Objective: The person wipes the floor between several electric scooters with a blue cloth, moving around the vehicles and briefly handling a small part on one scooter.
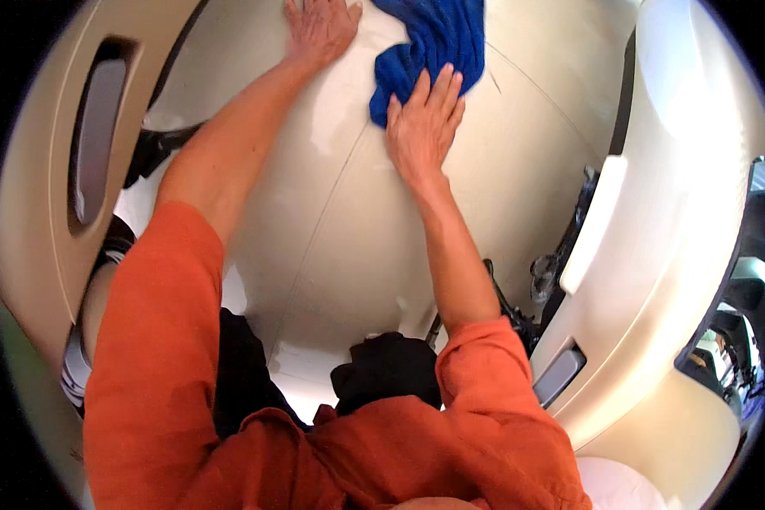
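Note:
A blue cloth point(438, 42), folded and rumpled, lies on a wide cream surface point(331, 246) with thin dark lines across it. My right hand point(425, 127) presses on the near edge of the cloth, its fingers stretched out and slightly apart. To the left, my left hand point(323, 30) rests flat on the bare cream surface, fingers spread, with nothing in it; the tips reach the picture's top edge. Both arms extend forward, in orange sleeves that end near the elbows.
On the left stands a beige panel with a long grey recessed handle point(102, 140). A curved cream panel point(654, 212) closes in the right side, with a smaller grey handle point(559, 376). Dark, tangled parts point(552, 272) lie along the right gap.

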`<state>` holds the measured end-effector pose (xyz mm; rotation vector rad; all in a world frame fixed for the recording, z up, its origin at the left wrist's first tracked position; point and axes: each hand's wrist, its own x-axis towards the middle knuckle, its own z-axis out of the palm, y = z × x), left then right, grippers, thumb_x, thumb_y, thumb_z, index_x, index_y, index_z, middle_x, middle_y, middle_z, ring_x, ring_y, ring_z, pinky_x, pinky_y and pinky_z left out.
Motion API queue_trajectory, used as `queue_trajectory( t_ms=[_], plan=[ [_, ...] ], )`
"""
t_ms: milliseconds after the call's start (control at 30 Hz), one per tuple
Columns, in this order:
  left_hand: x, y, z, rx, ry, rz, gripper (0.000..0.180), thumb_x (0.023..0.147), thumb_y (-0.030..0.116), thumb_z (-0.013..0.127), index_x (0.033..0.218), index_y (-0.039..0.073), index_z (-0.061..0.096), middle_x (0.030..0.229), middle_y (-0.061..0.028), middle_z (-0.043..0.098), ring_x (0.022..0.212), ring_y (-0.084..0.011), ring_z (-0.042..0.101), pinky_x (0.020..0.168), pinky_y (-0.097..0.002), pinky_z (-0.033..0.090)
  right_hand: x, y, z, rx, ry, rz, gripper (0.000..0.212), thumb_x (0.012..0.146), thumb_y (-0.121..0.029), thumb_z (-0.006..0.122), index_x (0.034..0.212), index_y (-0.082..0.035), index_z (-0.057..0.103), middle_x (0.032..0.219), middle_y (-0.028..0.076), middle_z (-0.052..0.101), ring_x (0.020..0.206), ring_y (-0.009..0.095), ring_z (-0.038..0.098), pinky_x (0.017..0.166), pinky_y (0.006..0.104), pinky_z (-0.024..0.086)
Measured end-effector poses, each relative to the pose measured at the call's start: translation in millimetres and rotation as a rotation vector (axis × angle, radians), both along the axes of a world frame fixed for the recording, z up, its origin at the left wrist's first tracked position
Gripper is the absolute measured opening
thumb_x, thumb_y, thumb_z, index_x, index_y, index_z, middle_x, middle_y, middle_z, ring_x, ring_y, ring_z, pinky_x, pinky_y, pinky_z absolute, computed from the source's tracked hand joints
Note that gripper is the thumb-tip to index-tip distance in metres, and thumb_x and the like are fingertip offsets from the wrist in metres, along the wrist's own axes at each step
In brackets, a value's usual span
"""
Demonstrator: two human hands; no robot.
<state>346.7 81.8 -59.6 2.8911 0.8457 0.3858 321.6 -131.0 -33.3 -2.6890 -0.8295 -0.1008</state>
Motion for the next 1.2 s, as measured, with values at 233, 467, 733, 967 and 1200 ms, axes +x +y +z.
queue_trajectory(
  t_ms=[233, 467, 733, 967, 1200],
  plan=[
    [-21, 77, -52, -0.397, -0.131, -0.083, 0.068, 0.093, 0.039, 0.050, 0.144, -0.001, 0.029, 0.151, -0.0217, 0.027, 0.141, -0.0326, 0.023, 0.115, -0.0489, 0.019, 14, 8, -14, 0.010, -0.121, -0.006, 0.068, 0.089, -0.043, 0.051, 0.139, 0.002, 0.041, 0.152, 0.025, 0.025, 0.144, 0.036, 0.015, 0.114, 0.0527, 0.014],
    [-130, -76, 23, -0.376, 0.088, -0.344, 0.074, 0.091, 0.053, 0.046, 0.148, 0.010, 0.027, 0.156, -0.0146, 0.021, 0.145, -0.0333, 0.013, 0.113, -0.0559, 0.011, 62, -28, -31, -0.108, -0.068, -0.019, 0.071, 0.094, -0.052, 0.043, 0.146, -0.006, 0.030, 0.156, 0.020, 0.017, 0.146, 0.034, 0.010, 0.114, 0.0527, 0.013],
    [-181, -73, 60, -0.457, 0.079, -0.312, 0.078, 0.091, 0.056, 0.045, 0.148, 0.007, 0.027, 0.155, -0.0170, 0.023, 0.144, -0.0361, 0.013, 0.114, -0.0542, 0.015, -110, -71, -3, -0.091, 0.071, 0.008, 0.072, 0.092, -0.046, 0.049, 0.146, -0.001, 0.030, 0.156, 0.022, 0.015, 0.146, 0.034, 0.009, 0.116, 0.0509, 0.010],
    [-196, -97, 75, -0.298, 0.204, -0.407, 0.074, 0.093, 0.057, 0.040, 0.147, 0.008, 0.029, 0.152, -0.0177, 0.028, 0.142, -0.0390, 0.019, 0.113, -0.0524, 0.020, -288, -124, 18, -0.099, 0.213, 0.383, 0.077, 0.083, -0.046, 0.061, 0.142, -0.002, 0.038, 0.154, 0.020, 0.022, 0.144, 0.032, 0.017, 0.115, 0.0491, 0.016],
    [-211, -89, 54, -0.344, 0.246, -0.441, 0.075, 0.093, 0.055, 0.040, 0.149, 0.009, 0.022, 0.155, -0.0169, 0.020, 0.144, -0.0373, 0.011, 0.113, -0.0573, 0.011, -269, -133, 13, -0.074, 0.218, 0.465, 0.072, 0.074, -0.039, 0.066, 0.136, -0.009, 0.047, 0.155, 0.014, 0.024, 0.144, 0.028, 0.020, 0.113, 0.0523, 0.020]
  ],
)
